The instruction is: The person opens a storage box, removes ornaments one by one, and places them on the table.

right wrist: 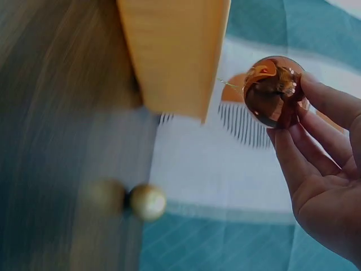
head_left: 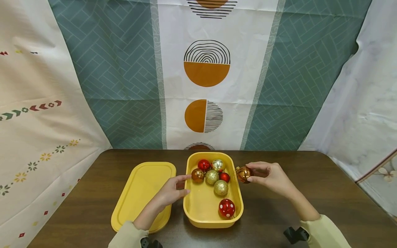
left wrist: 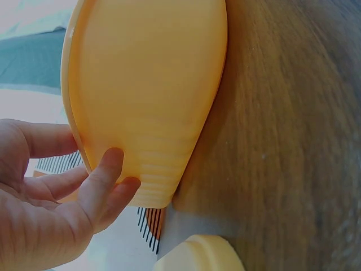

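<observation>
One copper ball (head_left: 244, 174): pinched in your right hand's (head_left: 273, 177) grip, just right of the yellow box (head_left: 201, 206). Your left hand (head_left: 171, 191) holds its left rim. Inside, seven: three red balls (head_left: 226, 208), two glittery gold balls (head_left: 221, 188), one shiny pale-gold ball (head_left: 217, 164), one second copper ball (head_left: 197, 176). Left: one yellow lid (head_left: 145, 189) on the desk (head_left: 313, 179). Right wrist view: one loose gold ball (right wrist: 148, 202).
</observation>
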{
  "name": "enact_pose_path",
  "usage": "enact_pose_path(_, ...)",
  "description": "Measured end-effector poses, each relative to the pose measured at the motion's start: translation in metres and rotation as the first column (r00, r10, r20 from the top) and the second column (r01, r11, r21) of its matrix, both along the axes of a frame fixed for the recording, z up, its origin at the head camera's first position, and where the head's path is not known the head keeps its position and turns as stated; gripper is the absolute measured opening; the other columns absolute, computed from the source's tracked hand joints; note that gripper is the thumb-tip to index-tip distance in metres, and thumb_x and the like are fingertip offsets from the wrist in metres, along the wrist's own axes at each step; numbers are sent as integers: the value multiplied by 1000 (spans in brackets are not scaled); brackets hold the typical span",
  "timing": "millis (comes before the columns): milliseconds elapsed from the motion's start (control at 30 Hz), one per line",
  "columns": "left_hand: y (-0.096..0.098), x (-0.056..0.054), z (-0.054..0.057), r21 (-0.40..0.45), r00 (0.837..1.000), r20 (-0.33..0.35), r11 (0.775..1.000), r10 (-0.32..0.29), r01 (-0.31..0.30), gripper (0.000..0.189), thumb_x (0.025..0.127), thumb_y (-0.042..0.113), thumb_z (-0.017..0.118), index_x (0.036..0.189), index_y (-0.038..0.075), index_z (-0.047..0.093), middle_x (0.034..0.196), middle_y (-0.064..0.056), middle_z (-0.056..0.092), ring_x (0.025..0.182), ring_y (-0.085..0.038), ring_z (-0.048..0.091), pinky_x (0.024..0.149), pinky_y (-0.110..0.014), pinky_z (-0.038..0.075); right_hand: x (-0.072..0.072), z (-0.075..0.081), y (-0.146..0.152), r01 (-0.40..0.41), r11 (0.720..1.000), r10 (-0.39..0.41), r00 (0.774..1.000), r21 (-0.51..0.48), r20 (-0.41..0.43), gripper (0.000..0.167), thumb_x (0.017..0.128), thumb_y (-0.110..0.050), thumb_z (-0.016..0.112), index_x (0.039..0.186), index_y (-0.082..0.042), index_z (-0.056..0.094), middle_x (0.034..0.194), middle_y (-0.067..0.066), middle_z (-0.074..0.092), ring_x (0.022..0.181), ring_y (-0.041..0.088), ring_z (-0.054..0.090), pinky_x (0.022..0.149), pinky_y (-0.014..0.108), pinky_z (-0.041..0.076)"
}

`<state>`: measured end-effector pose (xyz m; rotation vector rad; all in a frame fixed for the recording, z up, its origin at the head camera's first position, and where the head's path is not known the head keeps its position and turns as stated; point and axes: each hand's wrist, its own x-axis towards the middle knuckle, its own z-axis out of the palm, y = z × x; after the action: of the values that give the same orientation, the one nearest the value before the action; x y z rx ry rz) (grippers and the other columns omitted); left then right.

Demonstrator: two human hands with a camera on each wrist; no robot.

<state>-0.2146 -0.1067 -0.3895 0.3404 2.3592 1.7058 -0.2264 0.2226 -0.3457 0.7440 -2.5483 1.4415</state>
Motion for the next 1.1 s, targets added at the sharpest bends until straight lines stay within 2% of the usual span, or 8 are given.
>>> enact_pose_path(167, 0, -1, 0, -15, 1000, 17, 1000, 9, -9, 47, 84, -3, 57, 129, -5, 45, 129, -27, 46, 115, -39, 48, 83, -41, 50, -8, -5, 24, 118, 993, -118, 993, 18, -11, 40, 74, -7, 74, 108, 8, 62, 108, 24, 61, 86, 6, 63, 68, 18, 52)
enact_pose_path(267, 0, -1, 0, -19, 1000, 15, 1000, 10, -10, 47, 84, -2, 58, 129, -5, 46, 129, -27, 46, 116, -39, 47, 84, -41, 50, -13, -8, 37, 194, 979, -193, 981, 56, -22, 40, 74, -10, 74, 109, 7, 63, 109, 22, 62, 84, -1, 61, 67, 15, 51)
enact_pose_path(333, -1, -1, 1, -29, 1000, 2, 1000, 3, -2, 46, 84, -1, 58, 129, -5, 46, 129, -27, 46, 115, -39, 48, 83, -40, 50, -16, -10, 45, 234, 970, -233, 972, 65, -21, 41, 75, -11, 74, 110, 7, 62, 109, 23, 62, 84, -2, 61, 66, 15, 50)
enact_pose_path(433, -1, 0, 1, -32, 1000, -15, 999, -3, 3, 46, 84, 0, 58, 128, -6, 46, 128, -28, 47, 115, -38, 48, 83, -39, 50, -21, -13, 54, 273, 960, -273, 962, 63, -11, 42, 75, -11, 73, 110, 9, 61, 109, 26, 61, 83, -1, 61, 65, 14, 50)
enact_pose_path(633, 0, 1, 0, -15, 1000, -6, 1000, 3, -3, 47, 84, -3, 58, 129, -7, 45, 128, -28, 46, 115, -40, 48, 83, -40, 50, -30, -21, 70, 329, 939, -329, 944, 103, -24, 44, 77, -14, 72, 112, 9, 60, 110, 26, 60, 85, -2, 59, 65, 13, 49)
enact_pose_path(733, 0, 1, 1, -1, 1000, -8, 1000, 3, -3, 48, 83, -4, 58, 129, -8, 44, 127, -29, 46, 112, -39, 50, 80, -40, 52, -35, -25, 74, 349, 929, -349, 937, 123, -20, 44, 78, -15, 72, 112, 9, 60, 108, 26, 61, 86, 3, 62, 64, 13, 49)
enact_pose_path(933, 0, 2, 2, -11, 1000, -17, 1000, 8, -8, 48, 83, -3, 59, 129, -8, 44, 129, -29, 45, 115, -40, 48, 81, -41, 51, -46, -32, 80, 368, 909, -374, 928, 197, -8, 46, 78, -18, 71, 111, 11, 59, 103, 27, 62, 91, 31, 64, 61, 15, 50)
enact_pose_path(1100, 0, 1, 1, -27, 1000, -6, 1000, 9, -9, 47, 84, -2, 59, 129, -6, 45, 130, -28, 45, 117, -40, 46, 85, -41, 49, -54, -37, 84, 381, 891, -390, 921, 249, -14, 46, 78, -20, 72, 111, 10, 60, 102, 26, 63, 92, 35, 62, 61, 18, 50)
